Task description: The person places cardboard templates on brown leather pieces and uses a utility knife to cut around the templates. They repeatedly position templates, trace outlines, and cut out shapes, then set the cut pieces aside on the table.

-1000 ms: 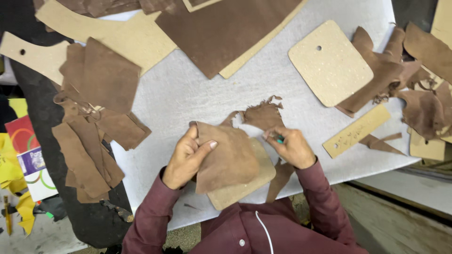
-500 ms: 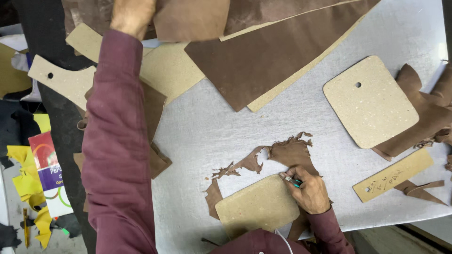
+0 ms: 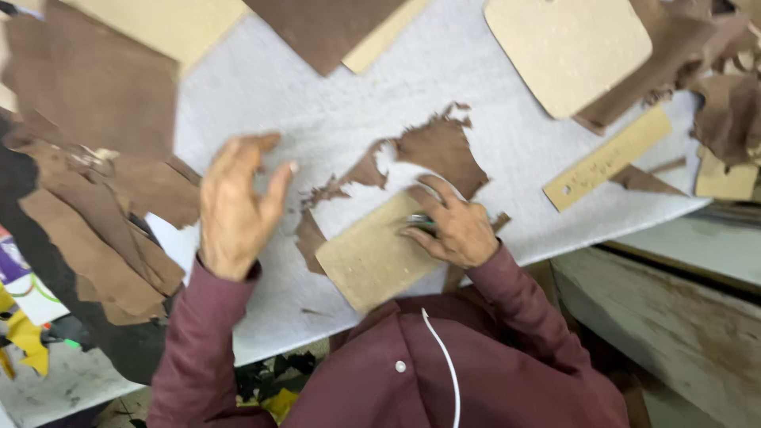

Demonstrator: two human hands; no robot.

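On the grey felt-covered table [image 3: 261,87], close to its near edge, we are pressing our right hand [image 3: 452,226] down on a tan cardboard template [image 3: 369,257], fingers curled and clamped around a small green-tipped cutting tool [image 3: 420,222] (blurred, so we cannot tell its exact kind). Our left hand [image 3: 234,206] is hovering open over the bare felt just left of the template, fingers spread apart and holding nothing. Ragged brown leather offcuts [image 3: 432,150] are lying just beyond the template, one scrap [image 3: 309,238] touching its left edge. We are judging the template to be light, stiff and flat, likely to slide on the felt unless pinned by a flat palm; gripping it by an edge looks best. The leather looks thin, soft and floppy, so it probably wants taking by a broad edge, not a frayed tip. More leather pieces [image 3: 95,214] are piling at the left, a rounded board [image 3: 567,47] and a narrow strip [image 3: 606,158] are lying well apart to the right.
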